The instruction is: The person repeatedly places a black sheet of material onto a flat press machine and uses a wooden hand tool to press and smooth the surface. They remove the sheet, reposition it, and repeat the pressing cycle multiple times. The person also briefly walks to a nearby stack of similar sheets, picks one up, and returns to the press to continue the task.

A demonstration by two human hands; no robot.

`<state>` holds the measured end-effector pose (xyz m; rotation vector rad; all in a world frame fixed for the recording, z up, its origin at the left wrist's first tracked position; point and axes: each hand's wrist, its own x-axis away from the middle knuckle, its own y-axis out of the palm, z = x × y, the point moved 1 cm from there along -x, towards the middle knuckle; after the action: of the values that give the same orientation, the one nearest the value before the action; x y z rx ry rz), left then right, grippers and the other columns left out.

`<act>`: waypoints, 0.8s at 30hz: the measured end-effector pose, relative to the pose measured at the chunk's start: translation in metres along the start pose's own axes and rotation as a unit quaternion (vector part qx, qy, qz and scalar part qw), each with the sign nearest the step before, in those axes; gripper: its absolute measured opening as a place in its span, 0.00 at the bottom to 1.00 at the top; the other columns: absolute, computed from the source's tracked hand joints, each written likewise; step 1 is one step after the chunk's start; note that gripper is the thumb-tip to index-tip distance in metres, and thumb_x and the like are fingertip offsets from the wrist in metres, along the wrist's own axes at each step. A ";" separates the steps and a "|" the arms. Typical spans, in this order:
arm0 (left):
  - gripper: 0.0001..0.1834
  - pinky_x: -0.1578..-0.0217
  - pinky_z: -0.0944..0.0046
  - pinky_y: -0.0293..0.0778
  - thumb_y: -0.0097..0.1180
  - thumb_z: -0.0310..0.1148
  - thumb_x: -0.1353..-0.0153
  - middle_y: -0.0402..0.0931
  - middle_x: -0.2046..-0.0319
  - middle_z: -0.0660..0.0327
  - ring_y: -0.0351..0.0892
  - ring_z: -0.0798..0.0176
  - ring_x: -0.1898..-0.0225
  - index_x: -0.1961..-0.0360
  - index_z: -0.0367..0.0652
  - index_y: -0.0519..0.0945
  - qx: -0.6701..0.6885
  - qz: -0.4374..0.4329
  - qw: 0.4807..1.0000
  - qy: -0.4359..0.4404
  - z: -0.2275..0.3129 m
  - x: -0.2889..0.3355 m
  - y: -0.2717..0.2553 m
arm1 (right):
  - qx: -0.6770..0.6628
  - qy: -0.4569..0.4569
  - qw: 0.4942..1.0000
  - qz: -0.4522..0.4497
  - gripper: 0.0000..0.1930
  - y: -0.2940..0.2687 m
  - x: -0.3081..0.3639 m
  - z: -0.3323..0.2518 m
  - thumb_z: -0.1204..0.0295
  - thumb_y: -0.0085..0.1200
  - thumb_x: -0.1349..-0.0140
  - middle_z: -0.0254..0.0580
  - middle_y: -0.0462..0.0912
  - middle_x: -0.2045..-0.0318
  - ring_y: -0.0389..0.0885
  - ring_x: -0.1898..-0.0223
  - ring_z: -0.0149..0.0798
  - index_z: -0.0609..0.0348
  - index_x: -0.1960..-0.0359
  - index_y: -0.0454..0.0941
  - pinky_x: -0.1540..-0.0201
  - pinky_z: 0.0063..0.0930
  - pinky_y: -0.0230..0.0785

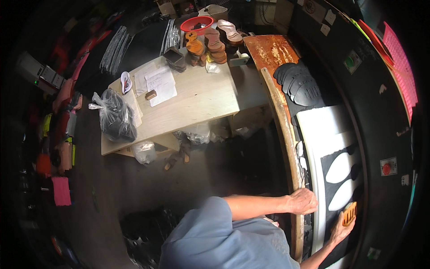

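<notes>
My right hand (342, 232) holds an orange, slotted block (350, 214), probably a cutting die, over a dark sheet (328, 161) on a white board (319, 197). Two white sole-shaped patches (339, 168) show in the sheet, just beyond the block. My left hand (303, 201) is closed at the left edge of the white board, beside a worn wooden rail (286, 139); whatever its fingers hold is hidden. Dark sole-shaped pieces (301, 85) lie overlapping at the far end of the board.
A dark machine body (371, 121) with a red button (387, 167) rises along the right. On the left, a pale table (197, 94) bears papers (160, 85), a tied plastic bag (114, 116), stacked sole-shaped blocks (215, 45) and a red basin (197, 24).
</notes>
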<state>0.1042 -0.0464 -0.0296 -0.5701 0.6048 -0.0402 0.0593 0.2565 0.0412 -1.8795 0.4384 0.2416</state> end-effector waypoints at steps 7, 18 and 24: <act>0.19 0.71 0.44 0.77 0.62 0.38 0.34 0.77 0.80 0.47 0.82 0.37 0.75 0.80 0.37 0.78 0.174 -0.035 0.984 0.019 0.033 -0.018 -0.057 | 0.094 0.042 0.989 -0.109 0.49 -0.022 -0.001 -0.061 0.50 0.71 0.40 0.66 0.62 0.24 0.65 0.26 0.66 0.54 0.20 0.63 0.23 0.52 0.59; 0.33 0.21 0.43 0.55 0.64 0.30 0.43 0.72 0.33 0.30 0.66 0.32 0.26 0.38 0.19 0.76 0.053 -0.164 0.983 0.067 0.010 -0.133 0.034 | -0.125 0.034 0.987 -0.098 0.45 -0.004 0.016 -0.067 0.63 0.71 0.49 0.56 0.67 0.26 0.71 0.29 0.56 0.63 0.27 0.71 0.26 0.43 0.64; 0.28 0.21 0.47 0.57 0.54 0.25 0.37 0.73 0.30 0.38 0.68 0.43 0.24 0.36 0.27 0.79 -0.063 -0.136 0.977 0.154 -0.006 -0.119 0.082 | -0.525 0.143 0.832 -0.107 0.49 -0.026 0.034 -0.002 0.67 0.72 0.51 0.49 0.80 0.35 0.79 0.34 0.40 0.68 0.23 0.67 0.30 0.34 0.68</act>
<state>-0.0076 0.0435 -0.0137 -0.7744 0.8302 -0.3557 0.1006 0.2560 0.0522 -3.0586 0.2947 0.0261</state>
